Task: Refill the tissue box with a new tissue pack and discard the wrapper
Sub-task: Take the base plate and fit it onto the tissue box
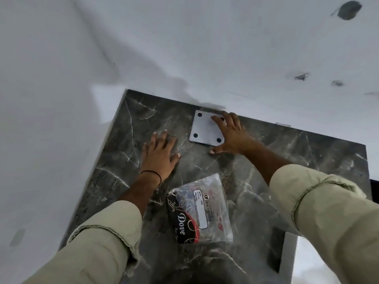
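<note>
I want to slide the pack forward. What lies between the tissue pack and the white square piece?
Only bare marble tabletop between tissue pack and white square piece, in the head view.

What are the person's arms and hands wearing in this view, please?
Both arms are in loose, pale khaki-beige sleeves, rolled or pushed up to mid-forearm with crumpled cuffs. The left hand has a thin black thread band around its wrist. The right hand shows no band, ring or glove. Both hands are bare, fingers uncovered.
</note>
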